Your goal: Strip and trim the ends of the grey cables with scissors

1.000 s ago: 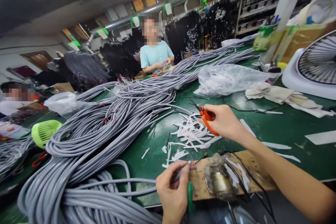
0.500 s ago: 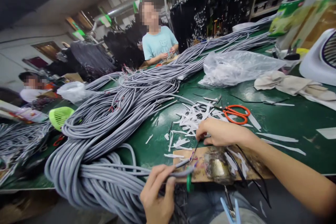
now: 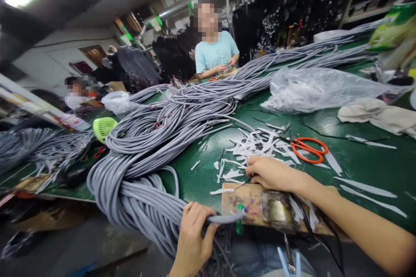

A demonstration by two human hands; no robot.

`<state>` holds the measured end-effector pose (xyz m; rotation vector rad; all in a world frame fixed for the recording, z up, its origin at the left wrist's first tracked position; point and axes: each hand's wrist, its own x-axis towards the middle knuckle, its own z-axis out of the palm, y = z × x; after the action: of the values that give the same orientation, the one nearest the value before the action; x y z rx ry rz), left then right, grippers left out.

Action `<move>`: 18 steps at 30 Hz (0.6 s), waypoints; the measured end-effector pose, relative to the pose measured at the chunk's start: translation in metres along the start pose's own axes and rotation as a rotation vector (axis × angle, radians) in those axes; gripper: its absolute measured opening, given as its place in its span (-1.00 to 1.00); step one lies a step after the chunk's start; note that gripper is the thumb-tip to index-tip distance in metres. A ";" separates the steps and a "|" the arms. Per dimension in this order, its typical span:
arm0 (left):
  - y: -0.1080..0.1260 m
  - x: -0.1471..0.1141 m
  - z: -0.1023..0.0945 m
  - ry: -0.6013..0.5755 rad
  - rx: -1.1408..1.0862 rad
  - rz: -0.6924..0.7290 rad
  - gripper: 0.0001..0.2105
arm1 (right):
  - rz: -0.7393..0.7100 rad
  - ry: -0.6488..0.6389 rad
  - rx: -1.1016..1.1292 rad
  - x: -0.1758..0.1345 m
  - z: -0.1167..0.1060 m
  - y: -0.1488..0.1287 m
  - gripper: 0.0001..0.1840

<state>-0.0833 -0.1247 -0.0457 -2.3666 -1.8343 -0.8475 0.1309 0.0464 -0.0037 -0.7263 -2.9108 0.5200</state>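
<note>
At the lower middle my left hand is wrapped around a grey cable. The cable's stripped end, with thin coloured wires, lies over the near edge of a wooden board beside a green piece. Just past the board, my right hand is closed with its fingertips curled down at the edge of a pile of white strips. Whatever it pinches is hidden, though a thin dark line shows near the fingertips. A brassy metal block sits on the board below my right wrist.
Large coils of grey cable cover the left of the green table. Orange-handled scissors, a clear plastic bag and a beige cloth lie right. A light-blue clip is below the board. A co-worker sits opposite.
The view has swung left, so the scene sits farther right. The dark wire stretched between my right hand and a cable end is no longer clear. My left hand still holds cable.
</note>
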 end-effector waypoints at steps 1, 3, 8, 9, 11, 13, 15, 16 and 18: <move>0.000 -0.007 -0.003 -0.046 -0.004 0.021 -0.92 | 0.009 0.011 -0.030 0.000 0.000 -0.001 -0.85; -0.003 -0.025 -0.004 -0.164 0.042 0.048 -0.90 | 0.027 0.032 -0.087 -0.001 -0.001 -0.003 -0.85; -0.013 -0.059 0.002 -0.472 0.349 -0.027 -0.91 | 0.037 0.058 -0.182 -0.002 0.003 -0.005 -0.87; -0.012 -0.058 -0.001 -0.551 0.351 -0.034 -0.96 | 0.044 0.067 -0.201 -0.002 0.004 -0.005 -0.88; -0.007 -0.046 -0.012 -0.689 0.226 -0.030 -0.80 | 0.062 0.089 -0.233 -0.002 0.005 -0.005 -0.88; -0.003 -0.025 -0.028 -0.663 0.019 -0.097 -0.70 | 0.079 0.110 -0.244 -0.003 0.005 -0.006 -0.82; -0.005 -0.002 -0.042 -0.518 -0.141 -0.171 -0.80 | 0.082 0.125 -0.235 -0.004 0.004 -0.007 -0.73; -0.012 0.010 -0.047 -0.419 -0.159 -0.180 -0.85 | 0.077 0.131 -0.229 -0.004 0.004 -0.008 -0.70; -0.033 0.036 -0.054 -0.191 -0.013 -0.171 -0.83 | 0.062 0.143 -0.225 -0.005 0.003 -0.010 -0.70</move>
<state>-0.1291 -0.1010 0.0059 -2.4010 -2.1339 -0.6668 0.1304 0.0348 -0.0034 -0.8453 -2.8476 0.1384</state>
